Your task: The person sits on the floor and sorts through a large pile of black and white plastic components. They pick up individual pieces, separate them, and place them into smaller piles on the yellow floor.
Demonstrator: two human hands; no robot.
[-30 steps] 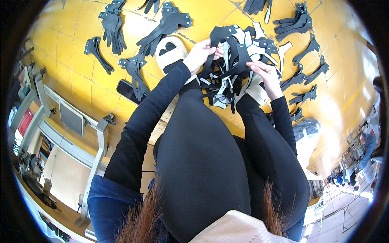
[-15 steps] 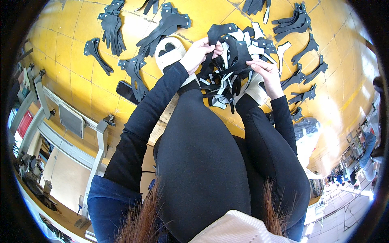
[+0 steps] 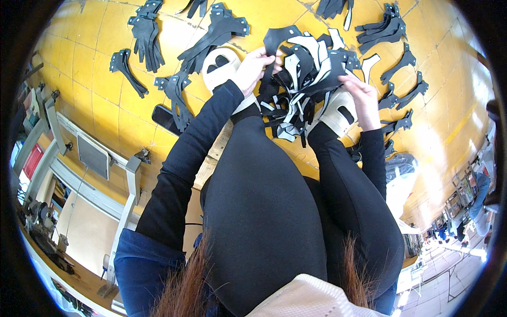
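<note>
Over a loose pile of black and white cut strips (image 3: 289, 129) between my feet, both hands are at work. My left hand (image 3: 253, 72) is closed, pinching a black curved flat piece (image 3: 275, 40) with a small pale mark near its end. On the pile's right side, my right hand (image 3: 364, 100) pinches the edge of another black flat piece (image 3: 332, 73). White-sided pieces (image 3: 316, 53) lie tangled between the two hands. Part of each held piece is hidden by fingers or by overlapping pieces.
Sorted stacks of black pieces lie on the yellow tiled floor, such as a bundle (image 3: 145, 39) at left and another (image 3: 383, 26) at right. A phone (image 3: 166, 119) rests near my left sleeve. My pale shoes (image 3: 219, 61) flank the pile. Metal framing (image 3: 87, 185) stands left.
My hands have moved apart: the left slightly left, the right to the right with its black piece. White-sided pieces now show between them.
</note>
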